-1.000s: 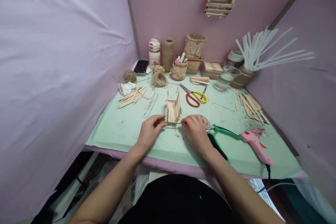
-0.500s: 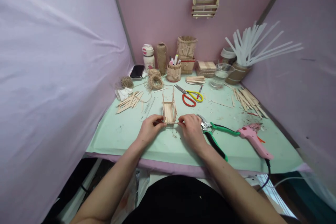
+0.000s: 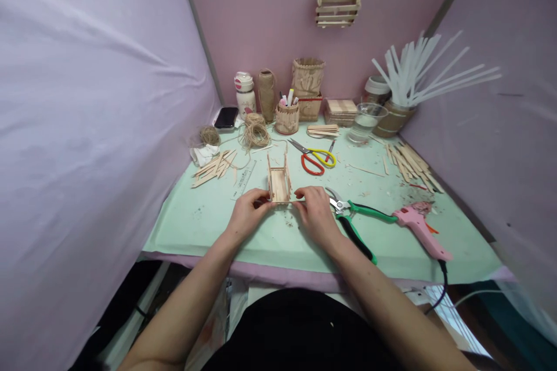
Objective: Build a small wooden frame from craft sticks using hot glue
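A small frame of wooden sticks point(image 3: 279, 184) stands on the green table point(image 3: 261, 243), its floor of pale slats and thin posts rising at the back. At its near left corner, my left hand point(image 3: 251, 211) pinches the frame's front edge between thumb and fingers. My right hand point(image 3: 317, 214) is at the near right corner, its fingertips closed on the end of a thin stick that runs along the front edge. The fingers partly hide both ends of that stick.
Green-handled pruners point(image 3: 354, 232) lie right of my right hand, beside a pink glue gun point(image 3: 422, 232) with a cord. Scissors point(image 3: 313, 159) and a ruler point(image 3: 246, 179) lie behind. Stick piles point(image 3: 215, 168), twine point(image 3: 256, 133), a plastic cup of water point(image 3: 363, 124) and jars surround the back.
My right hand's index finger has lifted a little from the thumb, and the hand has shifted slightly left. The whole view has moved slightly.
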### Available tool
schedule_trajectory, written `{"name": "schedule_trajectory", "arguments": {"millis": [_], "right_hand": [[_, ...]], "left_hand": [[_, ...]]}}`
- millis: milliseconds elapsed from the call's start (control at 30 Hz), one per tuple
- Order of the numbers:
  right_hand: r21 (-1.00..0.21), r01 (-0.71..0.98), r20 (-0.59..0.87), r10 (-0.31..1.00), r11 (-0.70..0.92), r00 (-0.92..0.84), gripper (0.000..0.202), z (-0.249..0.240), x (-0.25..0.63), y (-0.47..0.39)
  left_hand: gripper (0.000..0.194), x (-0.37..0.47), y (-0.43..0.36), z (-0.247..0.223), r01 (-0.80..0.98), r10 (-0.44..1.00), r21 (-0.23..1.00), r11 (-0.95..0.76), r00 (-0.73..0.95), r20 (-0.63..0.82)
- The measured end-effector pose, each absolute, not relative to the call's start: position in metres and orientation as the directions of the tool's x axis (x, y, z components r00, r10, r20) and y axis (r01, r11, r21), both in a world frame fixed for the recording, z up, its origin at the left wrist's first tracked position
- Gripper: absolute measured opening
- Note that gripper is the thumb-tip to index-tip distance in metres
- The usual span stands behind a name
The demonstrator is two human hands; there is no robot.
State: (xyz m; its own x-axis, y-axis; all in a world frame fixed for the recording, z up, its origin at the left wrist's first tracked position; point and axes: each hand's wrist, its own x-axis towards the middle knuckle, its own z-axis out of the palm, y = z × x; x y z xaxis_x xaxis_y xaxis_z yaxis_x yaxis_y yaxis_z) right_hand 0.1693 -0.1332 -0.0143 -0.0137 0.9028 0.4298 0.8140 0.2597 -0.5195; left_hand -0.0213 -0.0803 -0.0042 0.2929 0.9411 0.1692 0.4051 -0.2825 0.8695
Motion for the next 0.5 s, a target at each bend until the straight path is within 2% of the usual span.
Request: {"name": "schedule_trajectory", "arguments": {"millis": [200,500], "right_hand": [[-0.495,0.837,0.368,0.929,0.234,-0.042,0.01,-0.0118,0.1697,-0.1344],[-0.493,0.842,0.384,0.923,0.221,-0.018,0.013,-0.0103,0.1678,-0.1348]], "left_hand": [[0.016,-0.0217,-0.0806,-0.0063,0.406,0.936,0.865,-0.296,0.305,0.177],[0.014,-0.0217,-0.0833,-0.0076,0.426,0.909,0.824,-0.373,0.348,0.231]]}}
